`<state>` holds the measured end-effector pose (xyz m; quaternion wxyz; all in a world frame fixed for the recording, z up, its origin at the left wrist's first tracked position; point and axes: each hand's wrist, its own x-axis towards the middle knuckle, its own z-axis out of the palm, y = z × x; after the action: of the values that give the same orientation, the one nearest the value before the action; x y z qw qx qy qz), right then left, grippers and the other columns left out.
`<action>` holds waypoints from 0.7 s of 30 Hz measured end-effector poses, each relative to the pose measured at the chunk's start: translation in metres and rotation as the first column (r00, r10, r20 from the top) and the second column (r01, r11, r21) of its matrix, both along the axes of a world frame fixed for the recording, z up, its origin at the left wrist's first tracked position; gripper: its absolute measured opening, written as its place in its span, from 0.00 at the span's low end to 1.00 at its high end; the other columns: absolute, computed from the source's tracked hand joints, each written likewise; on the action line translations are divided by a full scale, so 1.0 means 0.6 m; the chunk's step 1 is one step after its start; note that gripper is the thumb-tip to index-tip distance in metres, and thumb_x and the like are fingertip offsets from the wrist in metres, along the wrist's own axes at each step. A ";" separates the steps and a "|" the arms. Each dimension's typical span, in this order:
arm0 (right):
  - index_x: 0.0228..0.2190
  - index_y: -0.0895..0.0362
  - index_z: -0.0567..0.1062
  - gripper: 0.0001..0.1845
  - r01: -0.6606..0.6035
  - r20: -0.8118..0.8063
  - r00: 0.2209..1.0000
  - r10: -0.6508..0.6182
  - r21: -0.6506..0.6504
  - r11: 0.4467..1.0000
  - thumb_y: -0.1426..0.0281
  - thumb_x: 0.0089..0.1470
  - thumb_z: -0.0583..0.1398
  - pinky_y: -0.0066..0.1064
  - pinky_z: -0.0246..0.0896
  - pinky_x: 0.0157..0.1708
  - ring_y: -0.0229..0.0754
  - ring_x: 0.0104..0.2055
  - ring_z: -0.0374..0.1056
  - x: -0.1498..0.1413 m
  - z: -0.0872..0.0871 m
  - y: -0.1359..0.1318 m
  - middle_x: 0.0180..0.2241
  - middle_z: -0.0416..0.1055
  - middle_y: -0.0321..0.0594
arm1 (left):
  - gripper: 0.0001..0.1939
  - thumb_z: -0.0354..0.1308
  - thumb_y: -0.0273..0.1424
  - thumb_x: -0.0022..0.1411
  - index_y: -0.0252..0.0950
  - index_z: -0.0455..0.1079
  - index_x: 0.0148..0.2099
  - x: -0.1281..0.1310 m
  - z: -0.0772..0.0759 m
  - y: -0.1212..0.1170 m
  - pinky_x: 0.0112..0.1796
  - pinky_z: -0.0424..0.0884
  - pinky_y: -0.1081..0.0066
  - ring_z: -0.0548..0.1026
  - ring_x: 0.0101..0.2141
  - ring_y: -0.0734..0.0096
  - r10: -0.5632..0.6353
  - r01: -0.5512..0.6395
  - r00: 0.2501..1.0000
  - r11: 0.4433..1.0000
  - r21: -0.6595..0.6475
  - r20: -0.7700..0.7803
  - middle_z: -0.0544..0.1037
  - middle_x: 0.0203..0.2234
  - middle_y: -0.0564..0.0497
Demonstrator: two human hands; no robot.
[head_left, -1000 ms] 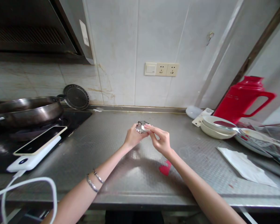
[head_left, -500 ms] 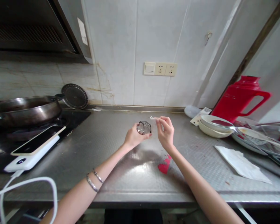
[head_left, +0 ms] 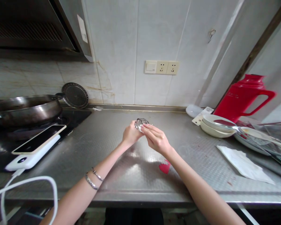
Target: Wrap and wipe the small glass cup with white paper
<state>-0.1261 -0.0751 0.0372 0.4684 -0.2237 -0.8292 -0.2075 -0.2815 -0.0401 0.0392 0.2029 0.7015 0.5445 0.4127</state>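
Over the middle of the steel counter, my left hand (head_left: 130, 135) is wrapped round a small, clear, faceted glass (head_left: 140, 121), its mouth turned up toward me. My right hand (head_left: 157, 140) reaches in from the right with its fingers pressed together. Its fingertips are at the glass's mouth. The small white piece, like twisted tissue, that it pinched a moment ago is now mostly hidden by the fingers. Below my hands, a red heart-shaped patch (head_left: 164, 167) shows on the counter, partly covered by my right forearm.
On the left, a pan (head_left: 25, 111) sits on the black stove, near a phone (head_left: 39, 139) on a white power bank (head_left: 34, 154) with a cable. Rightward are a red thermos (head_left: 241, 98), stacked bowls (head_left: 216, 129), plates and a white paper sheet (head_left: 244, 164).
My right hand has moved left, bringing its fingertips from beside the glass onto its mouth. The glass has shifted slightly up and left and tilted. The white piece has gone mostly out of sight.
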 end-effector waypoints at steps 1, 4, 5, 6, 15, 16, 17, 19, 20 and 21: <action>0.51 0.55 0.70 0.22 -0.005 0.004 1.000 0.005 -0.004 1.000 0.81 0.56 0.53 0.40 0.67 0.53 0.44 0.52 0.69 -0.002 -0.001 -0.001 0.45 0.76 0.45 | 0.25 0.64 0.38 0.49 0.36 0.67 0.49 -0.002 -0.002 0.004 0.33 0.68 0.70 0.78 0.37 0.57 0.004 -0.004 1.000 1.000 0.019 -0.016 0.80 0.35 0.42; 0.51 0.56 0.70 0.21 -0.050 0.002 0.999 0.050 -0.022 0.998 0.81 0.57 0.54 0.39 0.68 0.52 0.44 0.51 0.69 -0.008 -0.003 -0.006 0.43 0.77 0.46 | 0.24 0.63 0.35 0.50 0.34 0.66 0.50 -0.005 -0.004 0.009 0.33 0.68 0.70 0.78 0.37 0.58 -0.005 0.007 0.999 0.999 0.050 -0.039 0.80 0.35 0.41; 0.51 0.55 0.70 0.21 -0.066 -0.014 0.998 0.065 -0.025 0.998 0.81 0.57 0.54 0.40 0.68 0.52 0.44 0.51 0.70 -0.009 -0.002 -0.007 0.42 0.77 0.45 | 0.24 0.62 0.35 0.50 0.33 0.67 0.49 -0.004 -0.003 0.010 0.34 0.69 0.70 0.78 0.37 0.58 -0.014 0.016 0.999 0.999 0.052 -0.036 0.80 0.35 0.41; 0.51 0.55 0.70 0.21 -0.077 -0.044 0.996 0.076 -0.026 0.997 0.80 0.57 0.54 0.40 0.68 0.52 0.43 0.50 0.70 -0.009 -0.001 -0.008 0.42 0.77 0.44 | 0.23 0.63 0.36 0.50 0.33 0.67 0.48 -0.003 -0.002 0.009 0.34 0.69 0.70 0.78 0.37 0.59 -0.025 0.027 0.999 0.998 0.050 -0.028 0.80 0.35 0.42; 0.41 0.51 0.77 0.12 0.078 -0.508 0.853 -0.120 -0.104 0.992 0.74 0.59 0.55 0.42 0.68 0.45 0.44 0.45 0.71 0.014 0.028 0.003 0.41 0.76 0.42 | 0.32 0.67 0.47 0.42 0.34 0.69 0.46 0.015 0.001 -0.006 0.32 0.70 0.71 0.77 0.33 0.63 -0.096 0.098 0.984 0.995 -0.006 0.151 0.79 0.30 0.47; 0.40 0.51 0.77 0.12 0.101 -0.499 0.855 -0.143 -0.111 0.989 0.73 0.59 0.56 0.41 0.68 0.43 0.44 0.43 0.70 0.015 0.027 0.005 0.40 0.75 0.43 | 0.32 0.68 0.47 0.41 0.34 0.69 0.45 0.017 0.000 -0.008 0.31 0.70 0.72 0.77 0.33 0.63 -0.098 0.101 0.984 0.995 -0.012 0.146 0.79 0.30 0.47; 0.40 0.51 0.77 0.12 0.118 -0.483 0.861 -0.160 -0.118 0.986 0.73 0.59 0.56 0.40 0.68 0.42 0.44 0.42 0.69 0.015 0.025 0.005 0.39 0.75 0.43 | 0.32 0.68 0.47 0.41 0.34 0.70 0.45 0.019 -0.001 -0.011 0.31 0.69 0.72 0.77 0.33 0.63 -0.100 0.103 0.986 0.995 -0.018 0.132 0.79 0.31 0.47; 0.41 0.51 0.77 0.12 0.129 -0.420 0.891 -0.170 -0.124 0.984 0.73 0.59 0.56 0.39 0.68 0.39 0.43 0.40 0.68 0.012 0.020 0.005 0.37 0.72 0.43 | 0.30 0.67 0.47 0.41 0.35 0.70 0.44 0.024 -0.001 -0.016 0.31 0.68 0.72 0.77 0.34 0.62 -0.107 0.109 0.991 0.994 -0.031 0.081 0.79 0.32 0.47; 0.41 0.51 0.77 0.12 0.122 -0.380 0.911 -0.162 -0.125 0.985 0.73 0.59 0.56 0.38 0.67 0.38 0.43 0.39 0.67 0.010 0.016 0.004 0.36 0.71 0.43 | 0.28 0.67 0.47 0.42 0.36 0.71 0.43 0.025 -0.001 -0.019 0.31 0.68 0.72 0.77 0.34 0.61 -0.112 0.114 0.992 0.993 -0.034 0.049 0.79 0.32 0.47; 0.42 0.51 0.77 0.13 0.107 -0.338 0.930 -0.146 -0.129 0.986 0.73 0.59 0.55 0.37 0.67 0.37 0.43 0.38 0.66 0.008 0.013 0.003 0.35 0.70 0.43 | 0.27 0.66 0.46 0.43 0.36 0.71 0.43 0.026 0.000 -0.021 0.31 0.68 0.71 0.77 0.34 0.61 -0.117 0.118 0.993 0.993 -0.031 0.020 0.79 0.32 0.47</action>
<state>-0.1215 -0.0736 0.0452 0.5798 -0.3347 -0.7277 -0.1495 -0.2657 -0.0529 0.0390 0.2432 0.7250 0.5071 0.3976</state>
